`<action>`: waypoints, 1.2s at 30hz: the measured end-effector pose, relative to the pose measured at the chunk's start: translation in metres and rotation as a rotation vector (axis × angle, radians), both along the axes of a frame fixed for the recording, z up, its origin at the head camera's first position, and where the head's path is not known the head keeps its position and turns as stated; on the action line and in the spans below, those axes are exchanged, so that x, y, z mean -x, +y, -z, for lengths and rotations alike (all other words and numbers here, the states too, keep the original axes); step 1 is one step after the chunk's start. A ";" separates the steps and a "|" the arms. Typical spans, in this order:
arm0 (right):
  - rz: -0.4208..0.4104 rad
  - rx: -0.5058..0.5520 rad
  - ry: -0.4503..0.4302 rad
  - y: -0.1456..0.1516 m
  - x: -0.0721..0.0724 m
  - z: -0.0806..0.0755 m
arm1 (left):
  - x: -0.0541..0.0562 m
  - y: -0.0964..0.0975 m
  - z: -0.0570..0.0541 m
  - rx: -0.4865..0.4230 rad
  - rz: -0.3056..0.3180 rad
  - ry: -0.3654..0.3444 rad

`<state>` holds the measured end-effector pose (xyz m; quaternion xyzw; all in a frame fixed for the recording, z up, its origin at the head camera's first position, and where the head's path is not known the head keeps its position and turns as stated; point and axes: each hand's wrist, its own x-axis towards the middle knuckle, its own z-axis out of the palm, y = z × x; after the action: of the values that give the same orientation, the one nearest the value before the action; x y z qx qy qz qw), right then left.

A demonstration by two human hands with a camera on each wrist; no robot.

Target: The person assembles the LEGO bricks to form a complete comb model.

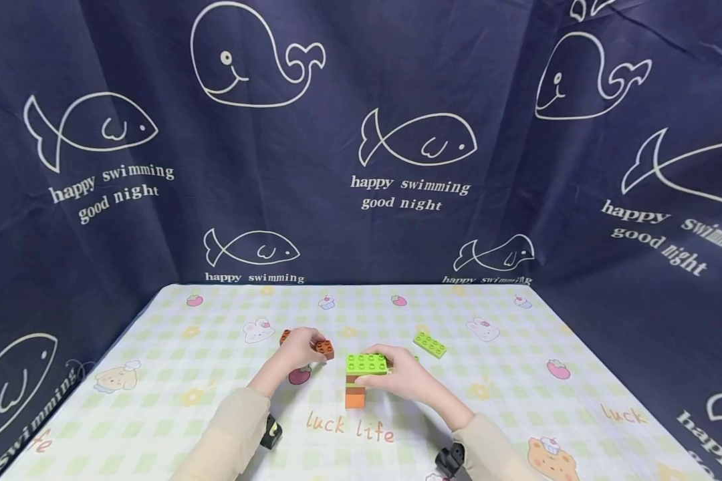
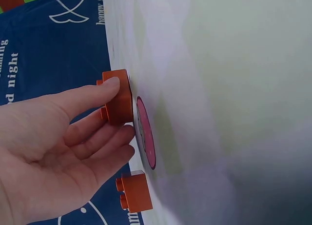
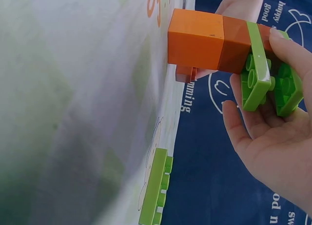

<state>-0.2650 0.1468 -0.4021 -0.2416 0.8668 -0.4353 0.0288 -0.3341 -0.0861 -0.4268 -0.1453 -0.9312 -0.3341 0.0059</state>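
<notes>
Clock reference: head view, each hand taken as centre.
Left hand [image 1: 299, 346]: narrow pinch, holding a reddish-brown toy brick [image 2: 121, 100].
Pinched brick, place: 3 o'clock of the left hand, beside the tablecloth [image 1: 216, 374].
Spare reddish-brown brick [image 2: 137, 193]: 10 o'clock of the left hand, just beyond the fingers, apart from the pinched one.
Left wrist view only: thumb flat on the pinched brick's side, index finger passing behind; the space between the bricks, covered by the hand from the head.
Right hand [image 1: 397, 371]: curled round the upper part of a brick stack [image 1: 355, 379], thumb on the front, fingers behind.
Stack, place: 9 o'clock of the right hand; 4 o'clock of the left.
Right wrist view only: full side of the stack, bottom upward: orange brick [image 3: 196, 37], reddish-brown brick, green plate, reddish-brown brick, green plate; the green plates' hollow undersides.
Head view only: eight studs on the top plate.
Loose green plate [image 1: 430, 345]: eight studs, 2 o'clock of the right hand, untouched.
Backdrop: navy curtain [image 1: 313, 160], white fish and whales.
</notes>
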 end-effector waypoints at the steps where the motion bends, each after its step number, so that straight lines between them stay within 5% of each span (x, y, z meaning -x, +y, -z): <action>1: -0.001 0.001 0.000 0.000 0.000 0.000 | 0.000 -0.001 0.000 -0.009 0.006 0.002; 7: -0.011 -0.005 0.022 -0.003 0.001 0.003 | -0.006 -0.007 -0.001 -0.023 0.057 0.011; 26: 0.001 0.006 -0.015 -0.001 0.003 0.004 | -0.007 -0.012 -0.007 -0.074 -0.002 0.001; 36: -0.002 0.013 -0.012 0.002 0.002 0.002 | -0.020 -0.018 -0.019 -0.169 -0.016 -0.032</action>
<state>-0.2675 0.1485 -0.4041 -0.2400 0.8635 -0.4423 0.0326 -0.3141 -0.1042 -0.4082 -0.1313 -0.9009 -0.4137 0.0058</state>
